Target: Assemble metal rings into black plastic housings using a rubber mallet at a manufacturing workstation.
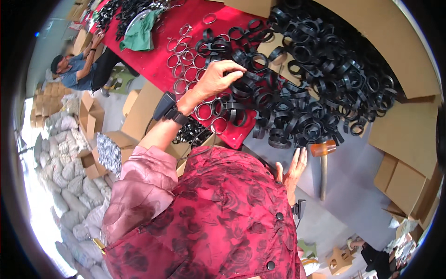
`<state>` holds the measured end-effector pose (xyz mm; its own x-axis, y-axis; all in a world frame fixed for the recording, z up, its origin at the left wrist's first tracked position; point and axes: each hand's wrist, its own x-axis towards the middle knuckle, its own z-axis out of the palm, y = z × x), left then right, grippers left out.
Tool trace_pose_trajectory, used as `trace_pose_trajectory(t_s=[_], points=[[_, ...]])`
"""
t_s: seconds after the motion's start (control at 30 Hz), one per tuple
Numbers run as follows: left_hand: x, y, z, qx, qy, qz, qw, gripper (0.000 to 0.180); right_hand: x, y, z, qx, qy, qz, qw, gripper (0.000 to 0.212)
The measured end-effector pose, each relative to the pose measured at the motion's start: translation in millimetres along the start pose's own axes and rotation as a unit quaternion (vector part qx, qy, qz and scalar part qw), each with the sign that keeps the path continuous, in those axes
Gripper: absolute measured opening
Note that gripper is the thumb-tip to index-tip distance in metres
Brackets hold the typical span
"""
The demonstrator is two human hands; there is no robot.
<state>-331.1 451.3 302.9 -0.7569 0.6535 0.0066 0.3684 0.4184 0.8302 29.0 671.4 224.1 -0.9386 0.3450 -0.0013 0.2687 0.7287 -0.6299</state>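
Note:
My left hand point(217, 80) is over the middle of the red-covered table. Its thumb and fingers are bent together at the edge of the black ring pile, and what they hold, if anything, I cannot make out. Just beyond the fingertips lie black plastic rings point(264, 96). Thin silvery metal rings point(178, 70) spread to the left of this hand. My right hand point(293, 173) lies with straight fingers and the thumb apart, fingertips at the near edge of the black pile. Close to its right is a mallet point(324, 149) with an amber head and a pale handle.
A large heap of black rings point(325, 69) covers the right of the red table point(162, 51). Cardboard boxes point(400, 181) stand at the right, and an open carton point(145, 111) at the left. A green cloth point(139, 36) lies at the far left. Another person point(79, 69) works there.

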Motion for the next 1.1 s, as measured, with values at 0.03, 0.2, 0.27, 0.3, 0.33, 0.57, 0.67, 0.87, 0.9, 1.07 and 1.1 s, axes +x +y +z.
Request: trace_pose_trajectory(t_s=[0.03,0.2,0.27,0.3,0.33,0.57,0.67,0.87,0.9,1.07,1.1], points=[[-12,0,-2,0.033,-0.001,0.016,0.999,0.02,3,5,1,-0.002,0.007,-0.02,1.0,0.083],[-62,-21,-2,0.094,0.117,-0.001,0.989,0.019,-47,30,-10,-0.028,0.033,-0.022,0.999,0.074],[-105,-39,-11,0.055,0.185,-0.156,0.969,0.017,-77,58,-1,-0.036,-0.059,-0.097,0.993,0.07],[-126,-47,-15,0.036,0.209,-0.169,0.963,0.016,-88,64,-1,-0.02,-0.095,-0.102,0.99,0.068],[-134,-57,-11,0.005,0.219,-0.173,0.96,0.015,-99,67,-4,-0.023,-0.098,-0.09,0.991,0.068],[-214,-74,54,0.247,0.139,-0.182,0.942,0.045,-78,126,-2,-0.102,-0.271,-0.139,0.947,0.066],[-225,-99,83,0.267,0.092,-0.16,0.946,0.058,-67,160,3,-0.131,-0.265,-0.264,0.918,0.048],[-235,-150,101,0.337,0.085,-0.059,0.936,0.07,-74,171,8,-0.125,-0.221,-0.293,0.922,0.036],[-238,-155,103,0.343,0.093,-0.062,0.933,0.072,-75,171,7,-0.126,-0.225,-0.292,0.921,0.035],[-241,-169,111,0.361,0.126,-0.049,0.923,0.08,-80,168,10,-0.108,-0.204,-0.285,0.93,0.035],[-240,-174,113,0.362,0.139,-0.042,0.921,0.081,-78,168,13,-0.11,-0.2,-0.288,0.93,0.036]])
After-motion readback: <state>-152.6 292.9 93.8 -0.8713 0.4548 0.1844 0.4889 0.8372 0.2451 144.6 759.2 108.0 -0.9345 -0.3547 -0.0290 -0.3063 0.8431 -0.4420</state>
